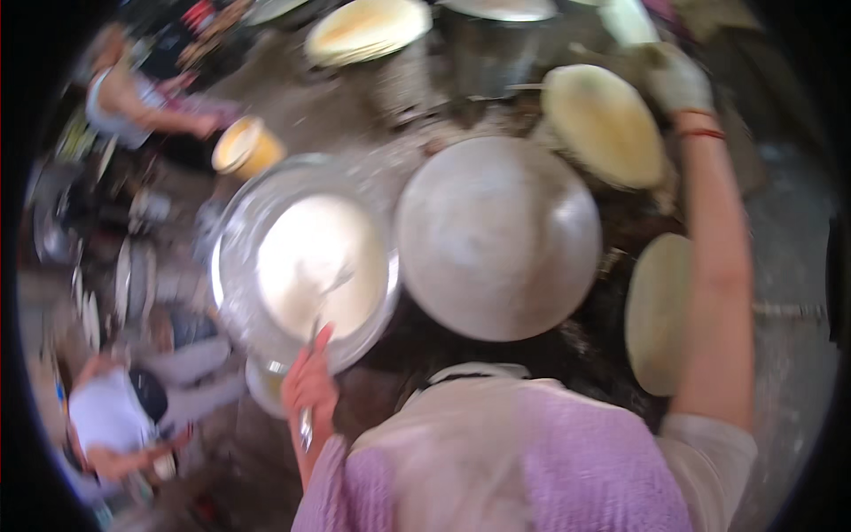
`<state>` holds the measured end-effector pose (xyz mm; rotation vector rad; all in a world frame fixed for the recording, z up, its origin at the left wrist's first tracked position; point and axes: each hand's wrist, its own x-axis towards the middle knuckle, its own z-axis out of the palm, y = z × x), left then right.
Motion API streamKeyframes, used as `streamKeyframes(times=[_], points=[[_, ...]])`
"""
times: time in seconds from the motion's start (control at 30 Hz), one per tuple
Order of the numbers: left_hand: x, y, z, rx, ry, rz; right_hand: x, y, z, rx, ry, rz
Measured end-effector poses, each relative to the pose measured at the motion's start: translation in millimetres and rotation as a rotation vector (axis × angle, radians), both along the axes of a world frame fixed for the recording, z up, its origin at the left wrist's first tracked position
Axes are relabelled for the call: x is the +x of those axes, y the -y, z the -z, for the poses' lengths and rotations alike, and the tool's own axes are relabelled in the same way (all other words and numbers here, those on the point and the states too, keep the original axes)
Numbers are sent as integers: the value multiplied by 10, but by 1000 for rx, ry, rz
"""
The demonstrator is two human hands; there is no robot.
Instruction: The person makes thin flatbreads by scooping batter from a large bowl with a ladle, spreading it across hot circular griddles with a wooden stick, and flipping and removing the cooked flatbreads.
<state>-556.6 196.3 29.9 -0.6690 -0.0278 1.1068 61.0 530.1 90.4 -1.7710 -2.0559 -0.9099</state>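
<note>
My left hand [311,386] grips a metal ladle [312,332] by its handle, over a wide metal basin [233,266] of pale liquid batter [319,259]. Right of the basin lies a round, greyish pan or griddle [498,239], its surface smooth. My right hand [675,76] wears a pale glove and reaches to the upper right; its fingers are blurred, and whether they hold anything is unclear. Just left of that hand, a thin round flatbread [602,126] rests tilted. Another pale flatbread [658,316] lies partly behind my right forearm.
At the top, a stack of flatbreads [369,30] stands left of a dark metal pot [492,60]. A person [133,100] at the upper left has a hand near a yellow bucket [246,146]. Another person [120,412] sits at the lower left.
</note>
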Motion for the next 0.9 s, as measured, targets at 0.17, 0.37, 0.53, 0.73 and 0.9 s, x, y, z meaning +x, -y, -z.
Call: streamKeyframes(times=[0.17,0.37,0.53,0.73,0.9], points=[[248,-62,-207,23,-103,-22,-142,270,1561,-293,-549,341],[583,46,-617,44,-320,-24,-348,689,1809,-622,-564,292],[785,-216,-770,215,-472,239,-44,873,1831,-614,-675,216],[1334,-766,-774,380,-489,587,-522,2233,1214,-530,-1491,8],[1967,-1094,-306,511,-672,875,-1516,3963,908,-437,-1779,178]])
